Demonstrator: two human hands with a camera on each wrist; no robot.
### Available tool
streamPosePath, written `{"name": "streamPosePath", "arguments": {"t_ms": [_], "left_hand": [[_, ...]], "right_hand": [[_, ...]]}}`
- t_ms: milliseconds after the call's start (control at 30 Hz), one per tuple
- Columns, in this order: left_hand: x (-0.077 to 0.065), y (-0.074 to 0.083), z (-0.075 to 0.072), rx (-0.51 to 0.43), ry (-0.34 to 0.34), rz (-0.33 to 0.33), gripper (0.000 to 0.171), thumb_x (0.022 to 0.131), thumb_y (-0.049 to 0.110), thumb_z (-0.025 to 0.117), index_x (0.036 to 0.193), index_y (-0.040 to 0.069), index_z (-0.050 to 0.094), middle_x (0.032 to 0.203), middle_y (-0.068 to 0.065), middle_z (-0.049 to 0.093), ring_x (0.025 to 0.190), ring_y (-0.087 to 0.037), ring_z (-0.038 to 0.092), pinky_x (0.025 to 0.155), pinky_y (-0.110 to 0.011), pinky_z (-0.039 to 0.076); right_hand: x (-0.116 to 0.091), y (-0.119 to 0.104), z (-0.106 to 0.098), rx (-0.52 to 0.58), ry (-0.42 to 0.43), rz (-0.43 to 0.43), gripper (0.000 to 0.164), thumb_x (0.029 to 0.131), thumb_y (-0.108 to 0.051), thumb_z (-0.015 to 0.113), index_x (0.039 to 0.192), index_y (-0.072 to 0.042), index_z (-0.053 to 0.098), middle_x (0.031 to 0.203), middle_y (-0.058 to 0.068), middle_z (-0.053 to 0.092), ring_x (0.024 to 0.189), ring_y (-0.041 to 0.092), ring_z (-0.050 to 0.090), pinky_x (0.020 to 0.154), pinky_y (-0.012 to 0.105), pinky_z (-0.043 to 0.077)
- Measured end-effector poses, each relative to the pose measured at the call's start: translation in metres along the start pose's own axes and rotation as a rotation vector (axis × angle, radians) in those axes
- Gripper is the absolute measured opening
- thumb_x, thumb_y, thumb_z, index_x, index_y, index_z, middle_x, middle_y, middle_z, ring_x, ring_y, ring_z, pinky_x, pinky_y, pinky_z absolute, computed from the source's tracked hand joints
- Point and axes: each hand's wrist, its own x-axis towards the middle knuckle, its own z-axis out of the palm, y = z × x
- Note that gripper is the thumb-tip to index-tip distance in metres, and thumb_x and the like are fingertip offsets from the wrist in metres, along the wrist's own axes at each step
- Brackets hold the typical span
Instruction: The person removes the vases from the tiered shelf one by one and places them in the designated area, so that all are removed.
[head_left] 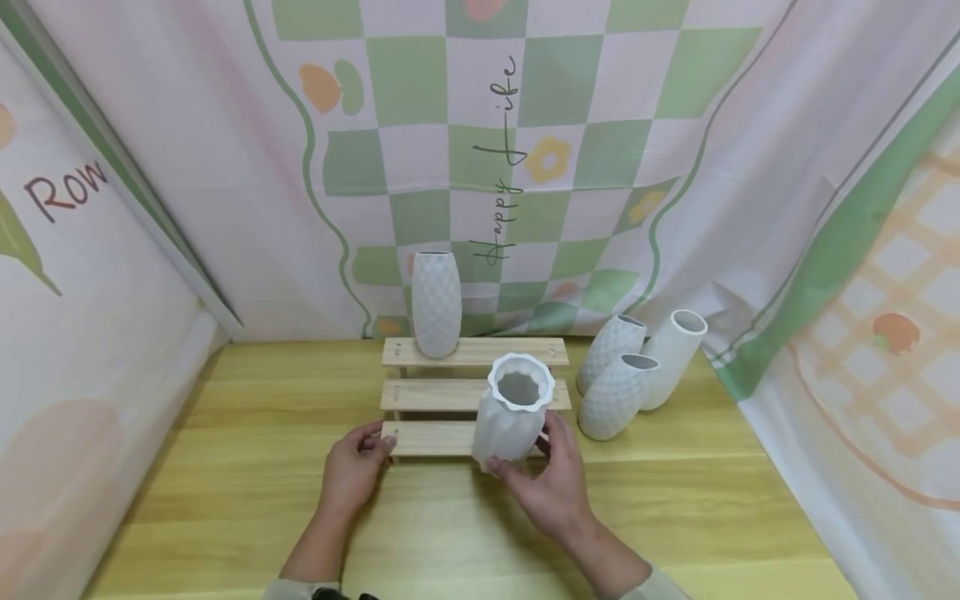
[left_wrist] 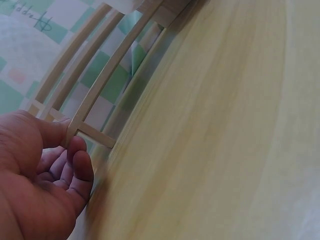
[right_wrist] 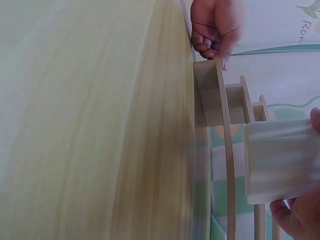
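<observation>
A tiered wooden stand (head_left: 435, 437) with three slatted steps sits on the table. My left hand (head_left: 352, 468) pinches the left end of its lowest slat (left_wrist: 97, 90) between thumb and fingers. The right hand (head_left: 558, 483) grips a white vase (head_left: 506, 429) with a scalloped rim, thumb in front and fingers on its right side. In the right wrist view this vase (right_wrist: 280, 160) is held above the lowest slat, its base apart from the wood. A tall white textured vase (head_left: 437, 307) stands upright on the top step, towards the left.
Right of the stand, three white vases are grouped on the table: a textured one in front (head_left: 617, 400), another textured one (head_left: 611, 354) behind it, and a smoother tall one (head_left: 671, 367). A checked curtain (head_left: 480, 158) hangs behind the wooden table (head_left: 262, 500).
</observation>
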Motion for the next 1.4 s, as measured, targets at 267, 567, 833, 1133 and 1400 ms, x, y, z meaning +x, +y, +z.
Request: {"name": "streamPosePath", "arguments": {"t_ms": [267, 567, 833, 1133, 1400], "left_hand": [[-0.001, 0.002, -0.001, 0.009, 0.009, 0.005, 0.041, 0.095, 0.018, 0.076, 0.130, -0.002, 0.068, 0.097, -0.011, 0.074, 0.079, -0.015, 0.068, 0.068, -0.026, 0.054], [-0.001, 0.002, -0.001, 0.004, 0.000, 0.001, 0.042, 0.096, 0.019, 0.076, 0.132, -0.001, 0.067, 0.097, -0.010, 0.073, 0.079, -0.016, 0.068, 0.068, -0.026, 0.054], [-0.001, 0.004, -0.001, 0.001, 0.001, 0.001, 0.042, 0.096, 0.018, 0.076, 0.132, -0.002, 0.067, 0.099, -0.011, 0.073, 0.079, -0.016, 0.068, 0.068, -0.026, 0.055], [0.000, 0.002, 0.000, 0.000, -0.008, -0.007, 0.041, 0.097, 0.019, 0.075, 0.132, -0.001, 0.067, 0.100, -0.011, 0.073, 0.080, -0.016, 0.068, 0.068, -0.027, 0.055], [-0.001, 0.002, -0.001, 0.014, -0.006, -0.001, 0.042, 0.096, 0.020, 0.075, 0.132, -0.001, 0.067, 0.100, -0.011, 0.073, 0.080, -0.016, 0.068, 0.068, -0.028, 0.054]], "right_hand": [[0.000, 0.011, -0.007, -0.001, 0.009, -0.037, 0.087, 0.067, -0.013, 0.098, 0.142, -0.014, 0.054, 0.134, 0.003, 0.054, 0.122, 0.022, 0.055, 0.097, 0.049, 0.055], [-0.002, 0.016, -0.016, 0.008, 0.026, -0.011, 0.096, 0.067, -0.010, 0.099, 0.149, -0.018, 0.050, 0.141, 0.003, 0.051, 0.126, 0.019, 0.051, 0.100, 0.051, 0.052], [-0.005, 0.018, -0.024, -0.021, 0.040, 0.011, 0.098, 0.067, -0.011, 0.099, 0.151, -0.019, 0.048, 0.141, 0.002, 0.051, 0.127, 0.017, 0.051, 0.100, 0.052, 0.052], [-0.010, 0.023, -0.036, -0.043, 0.063, 0.027, 0.099, 0.067, -0.015, 0.100, 0.151, -0.022, 0.049, 0.141, -0.001, 0.051, 0.126, 0.014, 0.050, 0.098, 0.040, 0.054], [-0.014, 0.027, -0.047, -0.035, 0.082, 0.006, 0.104, 0.066, -0.011, 0.100, 0.154, -0.023, 0.046, 0.146, 0.000, 0.050, 0.127, 0.013, 0.052, 0.098, 0.030, 0.053]]}}
